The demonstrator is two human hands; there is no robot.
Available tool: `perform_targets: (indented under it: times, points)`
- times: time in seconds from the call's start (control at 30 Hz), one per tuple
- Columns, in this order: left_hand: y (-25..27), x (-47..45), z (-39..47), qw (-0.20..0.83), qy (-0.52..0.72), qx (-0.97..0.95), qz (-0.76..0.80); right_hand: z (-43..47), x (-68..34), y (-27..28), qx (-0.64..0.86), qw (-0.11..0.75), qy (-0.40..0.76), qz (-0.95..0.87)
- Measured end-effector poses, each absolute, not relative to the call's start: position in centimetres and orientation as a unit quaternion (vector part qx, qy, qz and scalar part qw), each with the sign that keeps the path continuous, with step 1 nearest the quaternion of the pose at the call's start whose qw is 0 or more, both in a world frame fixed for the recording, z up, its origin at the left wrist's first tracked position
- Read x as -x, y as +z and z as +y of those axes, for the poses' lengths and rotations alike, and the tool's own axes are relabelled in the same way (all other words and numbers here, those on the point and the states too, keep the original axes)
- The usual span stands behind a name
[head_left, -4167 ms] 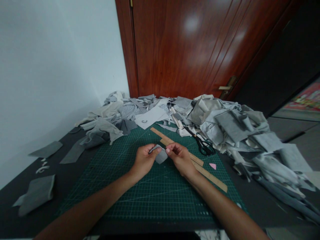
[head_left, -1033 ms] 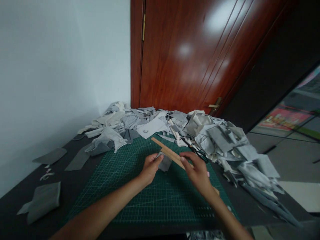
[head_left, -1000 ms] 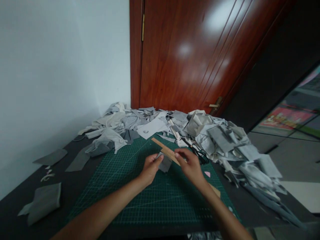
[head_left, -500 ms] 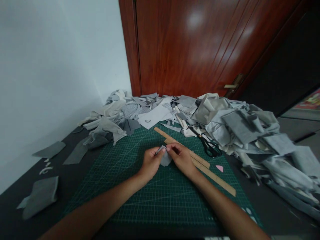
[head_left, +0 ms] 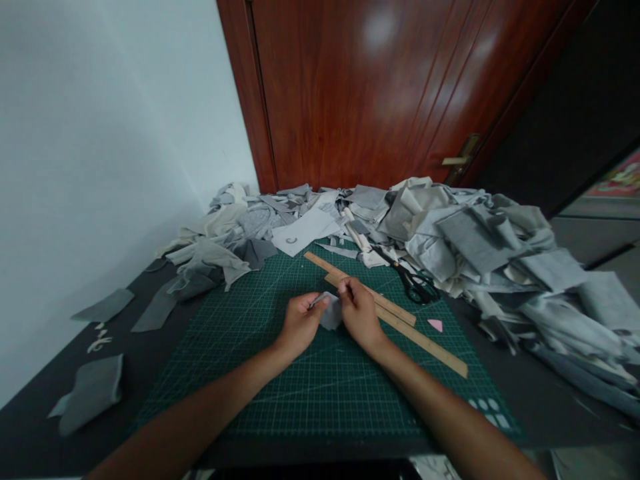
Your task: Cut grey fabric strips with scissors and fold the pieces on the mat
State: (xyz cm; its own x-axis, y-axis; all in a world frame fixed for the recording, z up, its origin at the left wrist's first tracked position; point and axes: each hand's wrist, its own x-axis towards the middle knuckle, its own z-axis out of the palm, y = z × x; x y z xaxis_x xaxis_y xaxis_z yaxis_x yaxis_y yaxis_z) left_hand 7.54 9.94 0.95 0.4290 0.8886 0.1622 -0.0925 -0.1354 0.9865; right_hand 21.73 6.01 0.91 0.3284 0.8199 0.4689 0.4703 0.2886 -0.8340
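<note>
Over the middle of the green cutting mat [head_left: 280, 407], my left hand [head_left: 301, 320] pinches a small piece of grey fabric [head_left: 331, 312] between thumb and fingers. A folded edge of the fabric shows at the thumb tip; the rest hangs down toward the right. My right hand [head_left: 359, 313] is just beside the fabric's right side, its fingers closed in a pinch. Whatever lies between those fingertips is too small to make out. Two wooden rulers [head_left: 430, 348] lie slantwise on the mat, partly behind my right hand.
Black scissors [head_left: 419, 290] and a pink triangular piece of chalk [head_left: 435, 325] lie right of the rulers. Heaped fabric scraps [head_left: 470, 247] line the back and right. White paper [head_left: 303, 231] lies at the mat's far edge. Folded grey fabric [head_left: 93, 393] rests at the left.
My right hand's fingertips have drawn away from the fabric's edge, up and to the right. My left hand still holds the fabric in nearly the same place. The view has shifted slightly.
</note>
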Motion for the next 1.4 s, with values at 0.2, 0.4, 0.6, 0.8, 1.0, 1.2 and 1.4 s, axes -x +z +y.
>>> perform_targets:
  times: [0.2, 0.4, 0.6, 0.8, 1.0, 1.2, 1.4]
  points:
    - [0.7, -7.6, 9.7, 0.598, 0.439, -0.586, 0.328, 6.0, -22.9, 2.0, 0.559, 0.583, 0.177, -0.562]
    - [0.8, -7.6, 9.9, 0.607, 0.452, -0.566, 0.326, 6.1, -22.4, 1.9, 0.547, 0.578, 0.232, -0.560]
    - [0.5, -7.5, 9.9, 0.603, 0.461, -0.562, 0.329, 6.0, -22.5, 1.9, 0.532, 0.575, 0.286, -0.552]
    - [0.3, -7.5, 10.0, 0.591, 0.460, -0.578, 0.325, 6.0, -22.2, 1.8, 0.522, 0.574, 0.303, -0.553]
    - [0.7, -7.5, 9.8, 0.589, 0.451, -0.588, 0.321, 6.1, -22.4, 1.6, 0.540, 0.577, 0.262, -0.553]
    - [0.7, -7.5, 9.8, 0.612, 0.449, -0.561, 0.330, 6.5, -23.3, 1.8, 0.548, 0.602, 0.280, -0.508]
    - [0.5, -7.5, 9.9, 0.605, 0.469, -0.552, 0.332, 6.6, -22.7, 1.3, 0.521, 0.591, 0.333, -0.518]
